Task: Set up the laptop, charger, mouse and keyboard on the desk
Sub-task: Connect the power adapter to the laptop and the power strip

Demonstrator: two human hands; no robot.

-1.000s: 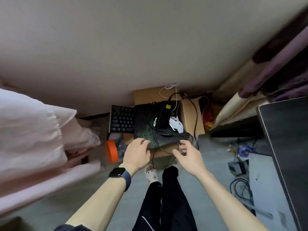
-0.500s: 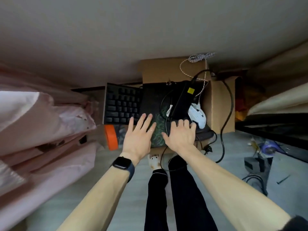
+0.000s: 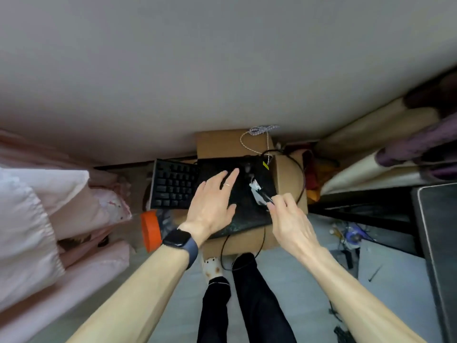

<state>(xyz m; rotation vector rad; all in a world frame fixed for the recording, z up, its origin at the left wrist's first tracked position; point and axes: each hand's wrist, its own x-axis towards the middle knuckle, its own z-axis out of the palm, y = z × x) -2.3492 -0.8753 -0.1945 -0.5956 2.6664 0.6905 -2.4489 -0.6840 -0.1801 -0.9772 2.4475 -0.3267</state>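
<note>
Steady laptop [image 3: 244,220] mid-frame with flat, released left hand [image 3: 212,201]; lift black cable [image 3: 264,197], pinched in right hand [image 3: 289,219] beside mouse [image 3: 254,188], slowly

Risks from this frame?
1. The right hand pinches the white mouse only at its edge; that thin grip may slip on lifting.
2. The black cable loops off the cardboard box down by the feet; it could snag and drag gear off.

Keyboard [image 3: 174,186] left of laptop [image 3: 247,215] (both atop box [image 3: 217,144]); mouse [image 3: 256,193] at laptop's right side.
</note>
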